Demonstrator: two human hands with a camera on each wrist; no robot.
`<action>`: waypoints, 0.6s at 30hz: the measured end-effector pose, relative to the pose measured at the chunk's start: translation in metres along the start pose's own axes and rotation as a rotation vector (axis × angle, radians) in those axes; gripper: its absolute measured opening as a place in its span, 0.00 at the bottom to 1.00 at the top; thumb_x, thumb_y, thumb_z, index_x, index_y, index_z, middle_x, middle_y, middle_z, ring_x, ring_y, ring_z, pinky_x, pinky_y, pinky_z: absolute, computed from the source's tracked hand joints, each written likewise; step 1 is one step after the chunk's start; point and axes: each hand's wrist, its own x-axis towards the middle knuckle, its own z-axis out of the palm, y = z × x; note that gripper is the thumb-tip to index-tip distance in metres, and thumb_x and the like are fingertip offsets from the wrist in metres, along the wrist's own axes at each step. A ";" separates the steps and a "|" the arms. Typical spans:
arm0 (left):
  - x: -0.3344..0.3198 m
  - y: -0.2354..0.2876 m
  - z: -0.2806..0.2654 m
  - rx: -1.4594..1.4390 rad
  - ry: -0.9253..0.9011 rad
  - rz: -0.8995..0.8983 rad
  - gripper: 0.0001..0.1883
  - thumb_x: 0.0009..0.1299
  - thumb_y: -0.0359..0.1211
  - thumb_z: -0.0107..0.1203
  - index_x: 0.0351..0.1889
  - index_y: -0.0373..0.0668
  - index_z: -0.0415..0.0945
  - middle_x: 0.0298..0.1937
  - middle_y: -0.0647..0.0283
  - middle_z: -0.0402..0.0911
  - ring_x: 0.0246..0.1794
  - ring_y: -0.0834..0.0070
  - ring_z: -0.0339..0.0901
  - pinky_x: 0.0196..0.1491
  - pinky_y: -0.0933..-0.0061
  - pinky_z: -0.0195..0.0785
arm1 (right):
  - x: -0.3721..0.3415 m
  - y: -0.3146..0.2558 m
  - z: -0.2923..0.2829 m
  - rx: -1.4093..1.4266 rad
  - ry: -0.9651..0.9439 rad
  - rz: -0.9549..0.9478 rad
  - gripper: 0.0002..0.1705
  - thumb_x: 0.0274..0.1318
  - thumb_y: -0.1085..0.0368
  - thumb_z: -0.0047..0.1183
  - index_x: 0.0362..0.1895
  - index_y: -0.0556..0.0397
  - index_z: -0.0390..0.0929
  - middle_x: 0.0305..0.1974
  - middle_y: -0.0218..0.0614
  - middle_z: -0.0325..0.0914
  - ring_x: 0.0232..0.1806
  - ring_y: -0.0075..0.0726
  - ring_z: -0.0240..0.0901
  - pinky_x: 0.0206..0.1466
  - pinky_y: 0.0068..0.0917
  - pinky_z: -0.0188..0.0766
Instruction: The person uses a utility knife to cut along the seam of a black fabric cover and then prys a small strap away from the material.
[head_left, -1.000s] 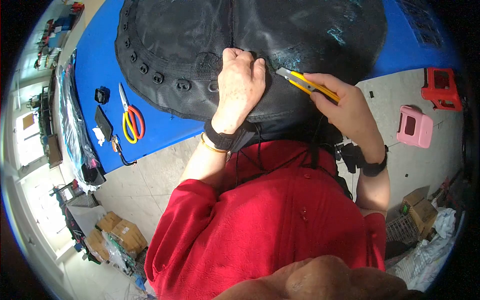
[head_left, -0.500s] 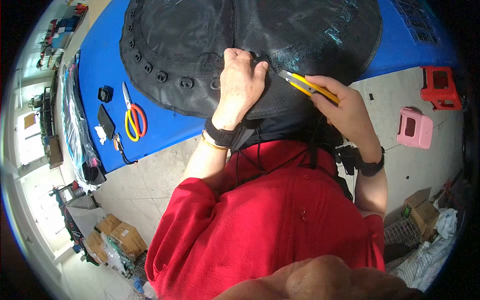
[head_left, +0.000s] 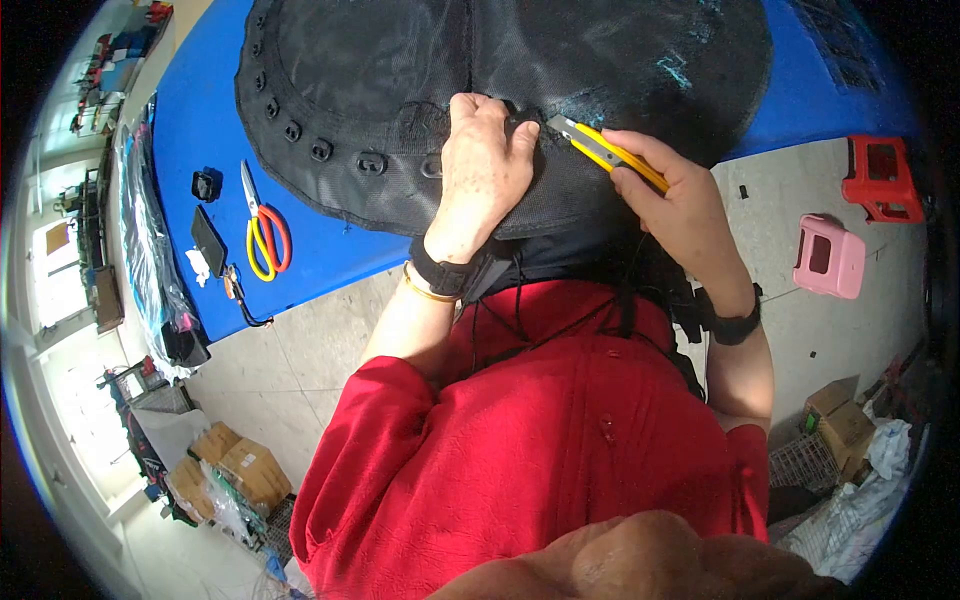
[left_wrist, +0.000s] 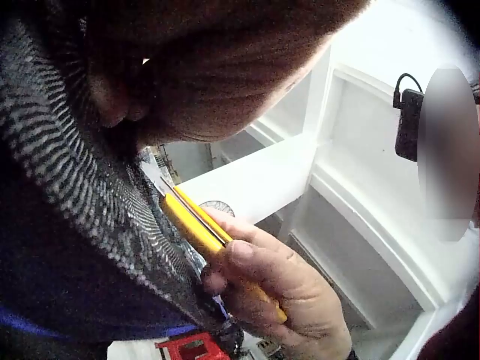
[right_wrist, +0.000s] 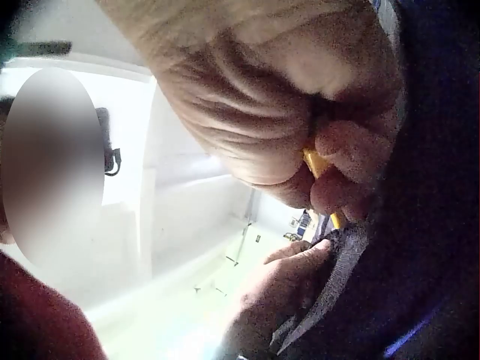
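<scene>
From my end, the head view begins at far left with a bundle (head_left: 143, 240) in clear plastic along the blue worktop (head_left: 335, 265), with brown boxes (head_left: 255, 475) lower down, off the worktop. Next I have a small black case (head_left: 206, 185), a flat black slab (head_left: 208, 242) and the scissors (head_left: 265, 235), one loop yellow and the other red, blades pointing away from the person. The big black cloth (head_left: 380, 90) lies over the middle of the worktop, its near edge at the person's front, with a row of dark eyelets (head_left: 321, 150) curving along its left side.

The left hand (head_left: 484, 165) is planted at the middle of the near part of the cloth; its fingers are bent over and grip the material, thumb at the right (the very tips are hidden from me). Just right of that thumb is the yellow knife (head_left: 608, 152), blade out and pointing at the spot beside it; whether the blade touches the cloth I cannot tell. The right hand (head_left: 688, 205) has its fingers closed around the knife's handle, thumb pressed along it, leaving no gap that I can see. Pale blue marks (head_left: 673, 70) streak the cloth beyond the knife. Farther right, on the floor, stand a pink stool (head_left: 845, 275) and a red stool (head_left: 882, 208), well apart from the hands
</scene>
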 end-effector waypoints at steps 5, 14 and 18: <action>0.001 0.000 -0.001 -0.006 -0.011 -0.005 0.18 0.69 0.38 0.67 0.45 0.32 0.78 0.49 0.47 0.77 0.42 0.49 0.81 0.46 0.55 0.75 | -0.001 0.004 0.000 -0.033 0.014 -0.084 0.21 0.66 0.67 0.61 0.61 0.53 0.80 0.49 0.49 0.87 0.50 0.36 0.87 0.52 0.30 0.79; 0.001 -0.001 -0.002 -0.015 -0.022 0.003 0.17 0.69 0.37 0.66 0.44 0.31 0.78 0.49 0.48 0.77 0.39 0.51 0.80 0.45 0.56 0.75 | -0.010 -0.005 -0.016 -0.016 -0.106 0.071 0.20 0.66 0.67 0.61 0.61 0.52 0.81 0.44 0.43 0.88 0.42 0.29 0.85 0.48 0.27 0.78; 0.003 0.003 -0.006 -0.025 -0.063 -0.028 0.18 0.70 0.38 0.66 0.44 0.30 0.78 0.49 0.47 0.76 0.42 0.50 0.80 0.46 0.56 0.75 | -0.014 -0.004 -0.019 0.091 -0.126 0.197 0.20 0.67 0.66 0.61 0.62 0.50 0.81 0.40 0.37 0.88 0.38 0.23 0.84 0.43 0.24 0.78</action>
